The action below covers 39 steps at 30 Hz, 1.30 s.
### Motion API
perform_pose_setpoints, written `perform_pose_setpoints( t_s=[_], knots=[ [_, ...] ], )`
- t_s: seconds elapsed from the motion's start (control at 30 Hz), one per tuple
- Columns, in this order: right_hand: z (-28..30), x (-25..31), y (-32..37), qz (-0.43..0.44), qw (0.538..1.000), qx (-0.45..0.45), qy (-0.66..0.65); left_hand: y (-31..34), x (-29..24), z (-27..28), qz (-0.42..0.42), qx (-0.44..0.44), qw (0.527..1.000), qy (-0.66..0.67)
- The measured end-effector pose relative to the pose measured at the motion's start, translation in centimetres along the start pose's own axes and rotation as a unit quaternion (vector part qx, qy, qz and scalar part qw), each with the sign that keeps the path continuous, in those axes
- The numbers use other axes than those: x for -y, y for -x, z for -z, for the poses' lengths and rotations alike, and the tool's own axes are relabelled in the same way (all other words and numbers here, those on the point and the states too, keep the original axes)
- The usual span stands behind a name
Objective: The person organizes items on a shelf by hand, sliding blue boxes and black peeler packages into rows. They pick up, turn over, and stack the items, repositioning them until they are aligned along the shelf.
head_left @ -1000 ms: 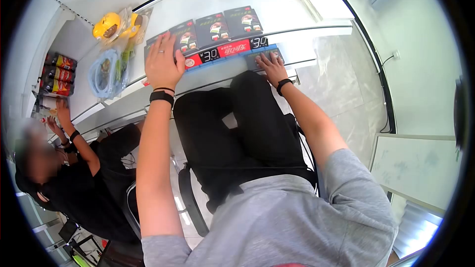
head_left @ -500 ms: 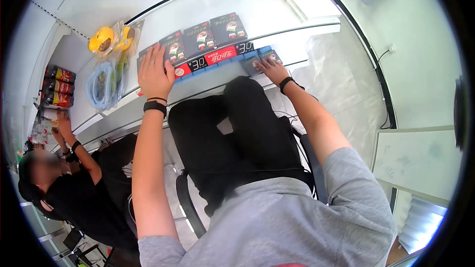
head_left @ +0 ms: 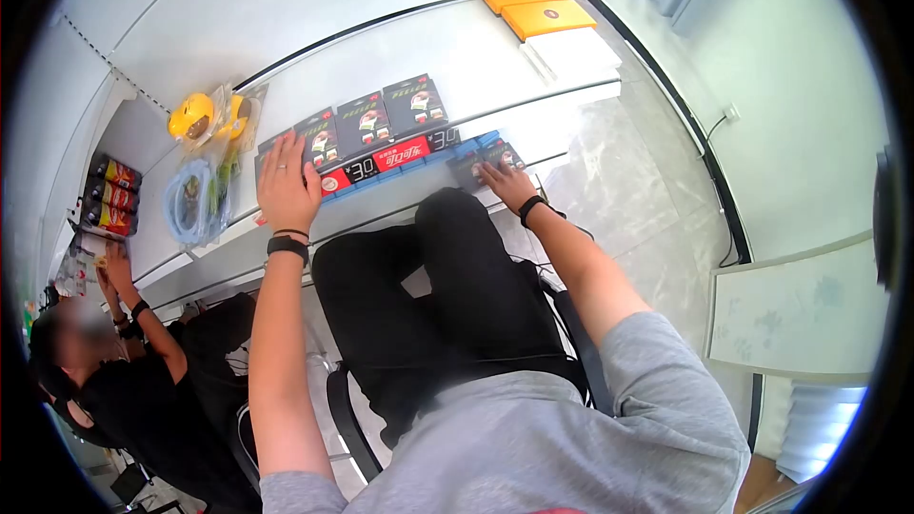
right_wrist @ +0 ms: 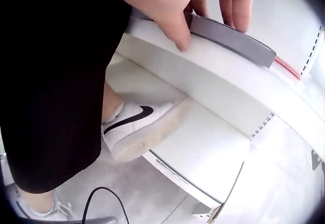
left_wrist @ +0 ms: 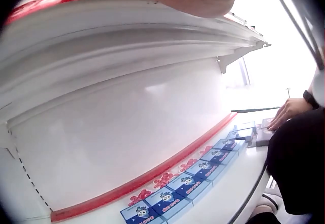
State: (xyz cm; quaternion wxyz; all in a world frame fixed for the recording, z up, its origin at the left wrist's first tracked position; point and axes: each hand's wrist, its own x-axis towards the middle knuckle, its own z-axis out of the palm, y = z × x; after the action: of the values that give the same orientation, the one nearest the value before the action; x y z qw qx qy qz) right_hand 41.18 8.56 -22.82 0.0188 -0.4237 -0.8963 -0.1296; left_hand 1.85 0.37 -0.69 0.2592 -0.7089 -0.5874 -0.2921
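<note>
My left hand lies on the upper shelf at the left end of a row of black boxes, fingers straight over the leftmost one and mostly hiding it. On the lower shelf, my right hand rests on a flat dark box. From the right wrist view, its fingers reach over the top of the grey box while the thumb hangs down over the front edge of the shelf. A line of light-blue boxes on the lower shelf leads up to that dark box.
Red and black price labels line the upper shelf's front edge. Leftward are bagged blue rings and a yellow toy; orange boxes sit at the far right. Another person works close by on the left.
The head view has shifted, moving the shelves down and left in it. My right hand has moved slightly right along the lower shelf. The left hand stays over the leftmost black box.
</note>
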Motion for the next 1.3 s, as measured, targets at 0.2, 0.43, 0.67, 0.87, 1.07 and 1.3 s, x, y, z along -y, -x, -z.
perform_pose_setpoints(
  t_s=[0.2,0.43,0.67,0.87,1.07,1.3],
  knots=[
    [0.2,-1.0,-0.3,0.018,0.999,-0.027,0.012,-0.1,-0.1,0.1,-0.007,0.005,1.000,-0.011],
    [-0.6,-1.1,-0.2,0.013,1.000,0.005,0.019,0.1,0.0,-0.1,-0.009,0.001,1.000,-0.012],
    [0.3,-1.9,1.2,0.048,0.998,-0.040,0.002,0.1,-0.1,-0.1,-0.009,0.005,1.000,-0.012],
    [7.3,-2.8,1.1,-0.034,0.957,-0.122,-0.260,0.1,0.1,0.0,0.001,0.002,1.000,-0.017],
    [17.7,-3.2,4.1,-0.137,0.835,-0.035,-0.533,0.1,0.2,0.0,-0.002,-0.017,1.000,-0.006],
    [27.6,-5.1,4.0,-0.176,0.800,-0.220,-0.529,0.2,0.3,-0.2,-0.011,-0.026,1.000,-0.004]
  ],
)
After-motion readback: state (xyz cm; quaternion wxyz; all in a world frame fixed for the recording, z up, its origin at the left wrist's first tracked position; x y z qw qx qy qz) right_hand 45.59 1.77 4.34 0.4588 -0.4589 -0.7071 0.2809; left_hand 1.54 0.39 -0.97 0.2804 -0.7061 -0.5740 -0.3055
